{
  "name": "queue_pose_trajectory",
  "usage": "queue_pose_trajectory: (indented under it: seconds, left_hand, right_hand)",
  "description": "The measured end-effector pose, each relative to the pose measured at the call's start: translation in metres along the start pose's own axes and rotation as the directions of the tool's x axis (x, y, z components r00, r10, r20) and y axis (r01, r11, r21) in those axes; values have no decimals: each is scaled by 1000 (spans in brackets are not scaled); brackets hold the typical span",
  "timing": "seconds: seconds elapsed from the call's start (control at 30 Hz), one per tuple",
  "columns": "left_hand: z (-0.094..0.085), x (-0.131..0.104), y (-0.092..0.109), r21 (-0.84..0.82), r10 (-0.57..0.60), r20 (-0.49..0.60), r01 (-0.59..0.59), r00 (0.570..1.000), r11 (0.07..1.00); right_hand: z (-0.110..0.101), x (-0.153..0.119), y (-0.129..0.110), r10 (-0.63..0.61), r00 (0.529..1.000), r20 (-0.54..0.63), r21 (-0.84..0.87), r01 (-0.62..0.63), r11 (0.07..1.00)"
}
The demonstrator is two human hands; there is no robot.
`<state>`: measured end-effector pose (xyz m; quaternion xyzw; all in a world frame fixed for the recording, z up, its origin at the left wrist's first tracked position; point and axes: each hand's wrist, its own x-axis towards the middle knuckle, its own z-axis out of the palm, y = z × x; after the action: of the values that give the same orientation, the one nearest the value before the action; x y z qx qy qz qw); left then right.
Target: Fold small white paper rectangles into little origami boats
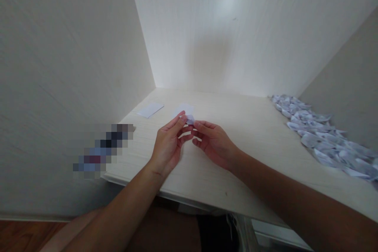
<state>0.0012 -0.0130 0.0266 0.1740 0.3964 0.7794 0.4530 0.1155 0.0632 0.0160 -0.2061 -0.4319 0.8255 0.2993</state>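
Note:
A small folded piece of white paper (pixel 189 119) is held above the desk between both hands. My left hand (pixel 171 141) pinches its left side between thumb and fingers. From the right, my right hand (pixel 214 143) grips the paper's lower right corner with thumb and index finger, the other fingers curled below. Just behind the hands a flat sheet of white paper (pixel 186 108) lies on the desk, partly covered by the left fingers. Farther left rests a white paper stack (pixel 150 110).
Many folded white paper pieces (pixel 321 138) are heaped along the right side of the pale wooden desk (pixel 251 122). A pixelated patch (pixel 103 151) hides something at the left edge. Panels (pixel 206 27) enclose the back and sides.

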Motion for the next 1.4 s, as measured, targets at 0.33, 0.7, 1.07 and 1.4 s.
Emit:
queue_pose_trajectory:
  seconds: [0.33, 0.7, 1.07, 1.4]
  left_hand:
    - [1, -1, 1, -24, 29, 102, -27, 994, 999]
    - [-17, 12, 30, 207, -91, 280, 33, 956, 978]
    - [-28, 18, 39, 254, -201, 303, 125, 931, 959]
    - [-40, 23, 51, 380, -309, 352, 167, 883, 910]
  right_hand:
    - [2, -2, -6, 5, 997, 72, 20, -6, 1000]
    - [0, -2, -12, 8, 998, 63, 36, -10, 999]
    - [0, -3, -13, 119, 985, 122, -32, -116, 993]
    - [-5, 1, -12, 124, 969, 216, -176, -86, 981]
